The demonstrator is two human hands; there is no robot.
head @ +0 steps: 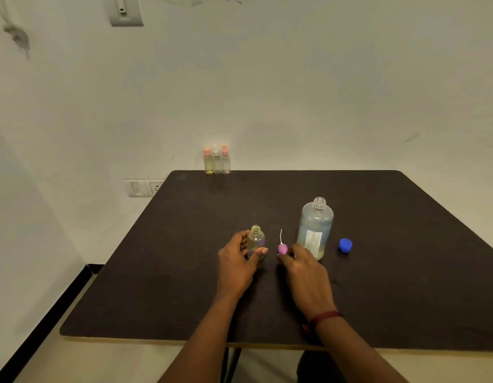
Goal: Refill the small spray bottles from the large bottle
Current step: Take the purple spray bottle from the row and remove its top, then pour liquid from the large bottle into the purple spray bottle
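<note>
A small clear spray bottle stands uncapped in the middle of the dark table. My left hand wraps around it, thumb across its front. Just to its right my right hand holds the pink spray head with its thin dip tube pointing up, low over the table. The large bottle of pale liquid stands open right beside my right hand. Its blue cap lies on the table further right.
Three small spray bottles with their heads on stand in a row at the table's far edge against the white wall. A wall socket sits left of the table. The table's front edge lies close to my body.
</note>
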